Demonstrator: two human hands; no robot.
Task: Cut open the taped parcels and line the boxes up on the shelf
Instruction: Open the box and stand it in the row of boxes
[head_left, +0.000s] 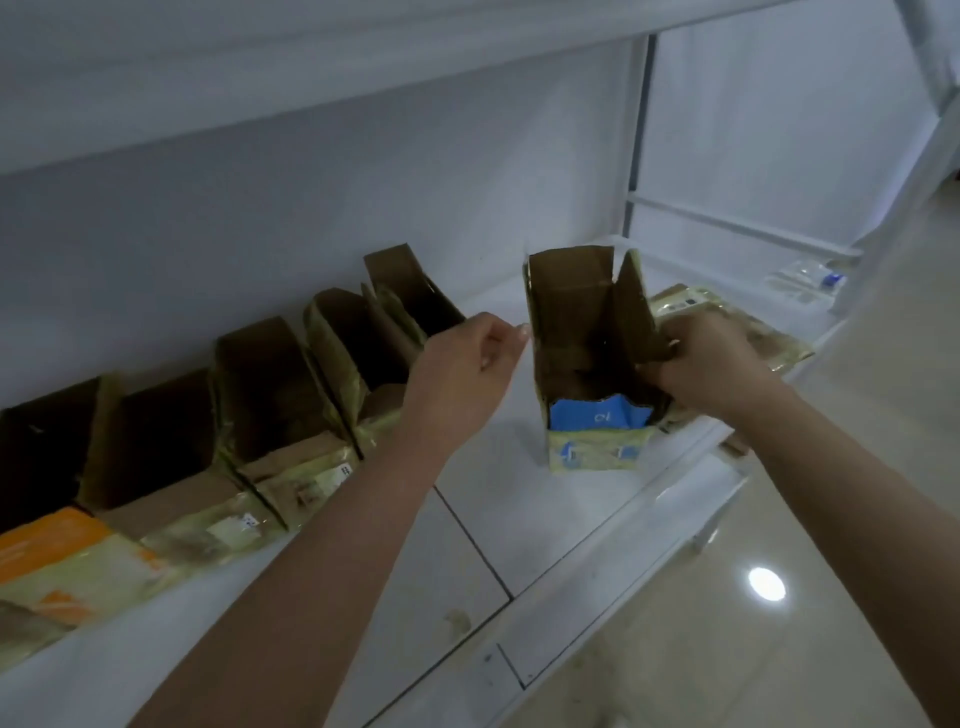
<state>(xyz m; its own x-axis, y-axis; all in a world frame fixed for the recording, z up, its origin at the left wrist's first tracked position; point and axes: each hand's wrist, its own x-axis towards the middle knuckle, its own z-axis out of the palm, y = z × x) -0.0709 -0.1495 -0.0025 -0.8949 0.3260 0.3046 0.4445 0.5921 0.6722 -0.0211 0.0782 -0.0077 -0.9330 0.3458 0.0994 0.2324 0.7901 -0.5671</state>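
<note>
Fingers (670, 358) of the right hand (711, 364) pinch the right flap of the open box (592, 374), which stands upright on the white shelf (467, 519) — mouth up, long axis vertical. Left hand (467, 364) hovers loosely curled just beside its left edge, holding nothing. Bare shelf separates it from the opened boxes (270, 395) lined up leftward — taped parcels (727, 322) lie behind.

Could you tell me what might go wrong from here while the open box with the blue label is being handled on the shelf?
1. The blue-labelled box stands tall and narrow, apart from the row of opened boxes; the right hand grips only one flap, so pulling might tip it.
2. The left hand is beside the box without clearly holding it, giving little steadying.
3. The taped parcel behind the right hand lies near the shelf edge and could be knocked off.
</note>
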